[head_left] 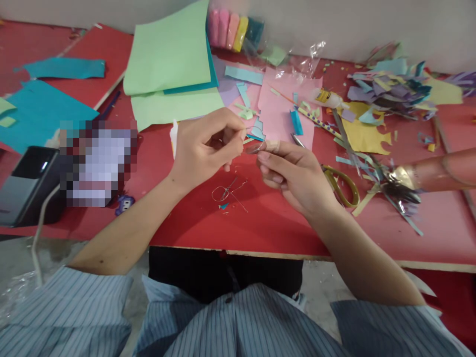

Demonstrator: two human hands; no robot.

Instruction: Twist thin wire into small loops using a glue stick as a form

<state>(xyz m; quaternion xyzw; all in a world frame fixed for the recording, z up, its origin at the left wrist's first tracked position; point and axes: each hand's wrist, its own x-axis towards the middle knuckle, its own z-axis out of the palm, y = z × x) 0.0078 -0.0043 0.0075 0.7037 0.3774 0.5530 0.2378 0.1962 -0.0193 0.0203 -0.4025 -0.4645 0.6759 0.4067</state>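
My right hand (297, 176) pinches a small, dark, shiny oval piece (255, 147) between thumb and index finger, out in front of my body above the table. What the piece is made of is too small to tell. Close by on its left, my left hand (215, 144) has thumb and index fingertips pressed together. Whether anything thin is caught between them I cannot make out. Below both hands, a loose tangle of thin wire or thread (223, 193) lies on the red table (208, 230), with a tiny teal paper scrap (223, 206) beside it.
Green paper sheets (171, 59), pink paper (277, 106) and packs of coloured clay (234, 29) lie at the back. To the right are yellow-handled scissors (344, 186), a glue bottle (329, 98) and a scrap pile (390, 89). A blurred-out phone-like object (100, 168) stands left.
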